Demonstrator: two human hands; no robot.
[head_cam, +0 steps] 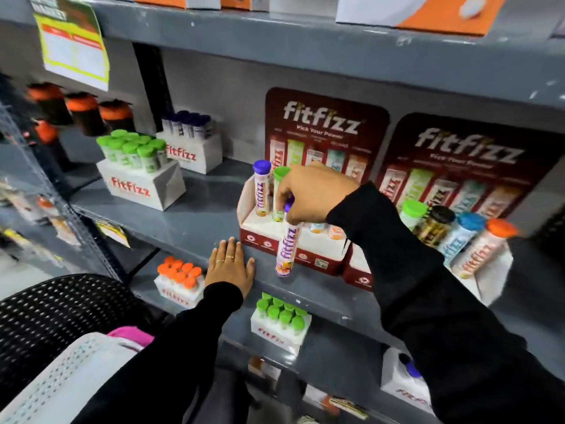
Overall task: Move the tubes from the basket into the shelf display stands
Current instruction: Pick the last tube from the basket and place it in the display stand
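My right hand [308, 194] grips a purple-capped tube [286, 249] by its top and holds it upright in front of the left maroon display stand [269, 243] on the middle shelf. In that stand a purple-capped tube [262, 188] and a green-capped tube [279, 191] are upright at the back left. My left hand [229, 267] lies flat, fingers spread, on the shelf's front edge, holding nothing. The black perforated basket [55, 310] sits at the lower left. A second stand [477, 166] to the right holds several tubes with green, black, blue and orange caps.
White boxes of green-capped tubes [134, 169] and blue-capped tubes [189, 139] stand at the shelf's left. On the lower shelf are boxes of orange-capped tubes [180, 283] and green-capped tubes [279, 322]. A yellow sign [73, 47] hangs from the grey upper shelf [305, 47].
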